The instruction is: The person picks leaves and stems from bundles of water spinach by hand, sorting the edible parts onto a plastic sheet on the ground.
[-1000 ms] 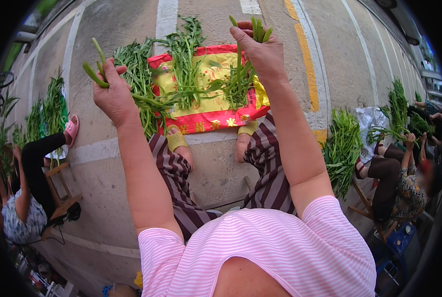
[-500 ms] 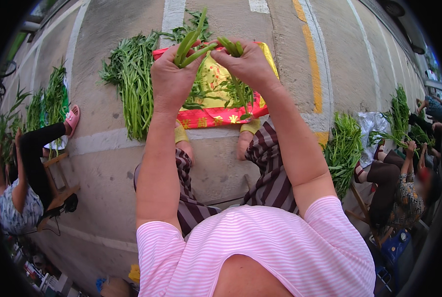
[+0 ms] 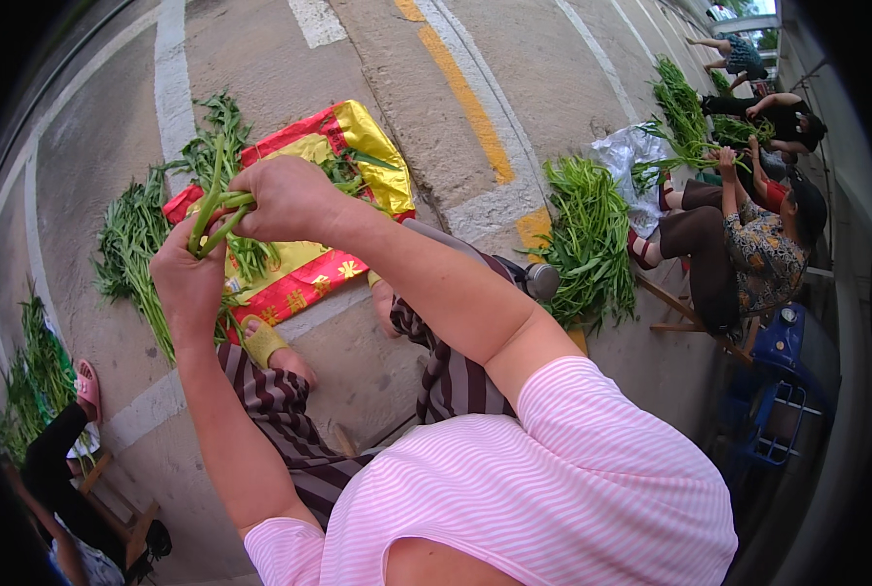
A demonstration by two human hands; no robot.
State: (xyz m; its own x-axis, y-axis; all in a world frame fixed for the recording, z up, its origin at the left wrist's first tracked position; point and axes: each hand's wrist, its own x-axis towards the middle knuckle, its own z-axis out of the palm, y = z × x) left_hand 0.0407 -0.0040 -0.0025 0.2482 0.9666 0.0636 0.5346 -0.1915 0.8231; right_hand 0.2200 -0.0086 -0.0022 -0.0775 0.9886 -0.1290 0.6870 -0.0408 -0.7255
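Note:
My left hand [image 3: 184, 278] is closed around several thick green vegetable stems [image 3: 214, 190], their ends sticking up past the fingers. My right hand [image 3: 285, 200] meets it, curled over the same cluster; its fingertips are partly hidden. Both are raised above a red and yellow plastic sack [image 3: 373, 142] spread on the ground. Loose leafy pieces [image 3: 252, 259] lie on the sack. Just left of it rests a big heap of long-stemmed leafy greens [image 3: 133, 239], which look like water spinach.
Another heap of greens [image 3: 587, 234] lies to the right by a silvery sheet [image 3: 631, 161]. Beyond it, a seated person [image 3: 763, 244] handles greens. At left sits another person with a pink sandal [image 3: 87, 391]. My feet in yellow slippers [image 3: 260, 342] touch the sack's near edge.
My view has swung to the right, so the sack now appears further left. My hands, earlier apart with stems in each, have come together with the stems between them.

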